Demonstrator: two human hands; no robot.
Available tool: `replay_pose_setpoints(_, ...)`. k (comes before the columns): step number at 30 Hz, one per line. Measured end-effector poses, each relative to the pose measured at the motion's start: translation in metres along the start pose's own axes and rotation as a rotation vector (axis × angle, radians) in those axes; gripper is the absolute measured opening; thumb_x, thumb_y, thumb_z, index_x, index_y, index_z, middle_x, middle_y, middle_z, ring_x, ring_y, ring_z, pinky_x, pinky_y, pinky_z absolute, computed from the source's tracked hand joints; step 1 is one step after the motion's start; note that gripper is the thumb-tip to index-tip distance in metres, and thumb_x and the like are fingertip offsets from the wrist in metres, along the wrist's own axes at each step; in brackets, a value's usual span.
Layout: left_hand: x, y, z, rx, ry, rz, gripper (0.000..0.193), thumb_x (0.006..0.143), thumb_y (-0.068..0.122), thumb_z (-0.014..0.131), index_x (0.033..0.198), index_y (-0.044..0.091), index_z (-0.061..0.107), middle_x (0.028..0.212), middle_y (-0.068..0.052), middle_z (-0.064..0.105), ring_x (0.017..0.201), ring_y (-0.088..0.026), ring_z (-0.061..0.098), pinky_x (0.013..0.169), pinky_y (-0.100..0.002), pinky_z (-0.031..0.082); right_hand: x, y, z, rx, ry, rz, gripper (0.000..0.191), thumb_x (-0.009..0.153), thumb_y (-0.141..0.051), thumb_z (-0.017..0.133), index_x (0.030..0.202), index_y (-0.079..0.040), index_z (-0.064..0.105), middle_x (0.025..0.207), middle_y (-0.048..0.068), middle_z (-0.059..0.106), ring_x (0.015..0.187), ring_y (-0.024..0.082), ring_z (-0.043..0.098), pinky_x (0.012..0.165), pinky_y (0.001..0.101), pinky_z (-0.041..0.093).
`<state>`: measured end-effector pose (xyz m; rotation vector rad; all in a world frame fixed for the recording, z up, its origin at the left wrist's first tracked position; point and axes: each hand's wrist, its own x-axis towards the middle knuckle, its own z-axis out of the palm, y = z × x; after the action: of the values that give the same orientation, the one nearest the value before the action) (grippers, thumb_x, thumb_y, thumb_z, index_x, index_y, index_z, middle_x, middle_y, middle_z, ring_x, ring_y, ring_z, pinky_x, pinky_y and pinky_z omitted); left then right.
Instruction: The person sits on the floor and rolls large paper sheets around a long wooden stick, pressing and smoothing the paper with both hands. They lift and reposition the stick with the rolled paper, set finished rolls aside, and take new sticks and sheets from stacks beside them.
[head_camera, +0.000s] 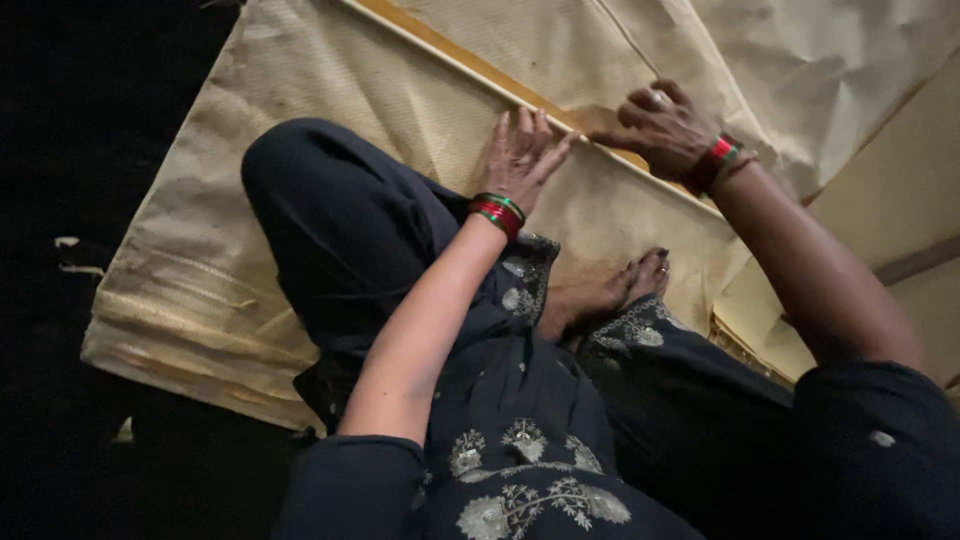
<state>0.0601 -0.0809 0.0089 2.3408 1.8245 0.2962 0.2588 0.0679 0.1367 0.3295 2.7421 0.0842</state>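
The cream fabric (400, 110) lies on the floor under the seated person's knees, its golden border strip (470, 62) the landmark. Left hand (520, 155) lies flat, fingers spread, just below the strip; right hand (665, 130) pinches the strip's edge. Best done taut and even.

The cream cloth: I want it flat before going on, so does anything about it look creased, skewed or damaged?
No tear shows. The cream cloth lies fairly smooth under the left hand, flat on it, and the right hand, which pinches its folded edge. The sheet at the upper right is plainly crumpled, and the gold-banded end lies in ripples.
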Motion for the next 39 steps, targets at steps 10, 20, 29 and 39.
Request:
replay_pose_setpoints(10, -0.008, -0.003, 0.005, 0.08, 0.001, 0.006, 0.068, 0.103, 0.023, 0.049, 0.166, 0.036, 0.028, 0.161, -0.021, 0.032, 0.153, -0.04, 0.023, 0.125, -0.064, 0.012, -0.012, -0.004, 0.018, -0.053, 0.051, 0.031, 0.058, 0.1, -0.017, 0.054, 0.149, -0.048, 0.051, 0.107, -0.003, 0.06, 0.114, 0.018, 0.057, 0.115, 0.0402, 0.038)
replay_pose_setpoints(20, -0.01, -0.011, 0.001, -0.1, 0.026, 0.014, 0.065, 0.102, 0.017, 0.052, 0.163, 0.033, 0.037, 0.167, -0.015, 0.028, 0.155, -0.045, 0.02, 0.125, -0.064, 0.017, -0.112, -0.013, 0.026, 0.009, -0.107, 0.16, 0.063, 0.1, -0.013, 0.052, 0.151, -0.05, 0.051, 0.104, -0.002, 0.06, 0.112, 0.018, 0.057, 0.113, 0.0417, 0.038)
replay_pose_setpoints(29, -0.015, -0.014, -0.004, -0.092, 0.057, 0.038, 0.061, 0.104, 0.017, 0.054, 0.162, 0.03, 0.043, 0.169, -0.015, 0.029, 0.154, -0.048, 0.021, 0.125, -0.062, 0.021, -0.019, -0.007, 0.039, -0.063, -0.033, 0.041, 0.045, 0.103, -0.023, 0.052, 0.14, -0.047, 0.055, 0.122, 0.0, 0.061, 0.13, 0.021, 0.054, 0.119, 0.0434, 0.034)
replay_pose_setpoints(39, -0.017, -0.017, 0.002, -0.077, 0.058, 0.046, 0.06, 0.102, 0.018, 0.055, 0.16, 0.03, 0.048, 0.168, -0.018, 0.03, 0.152, -0.052, 0.024, 0.122, -0.063, 0.025, -0.182, -0.016, 0.061, -0.055, -0.257, 0.206, 0.058, 0.105, -0.019, 0.047, 0.152, -0.053, 0.043, 0.118, -0.004, 0.06, 0.126, 0.016, 0.054, 0.119, 0.0411, 0.035)
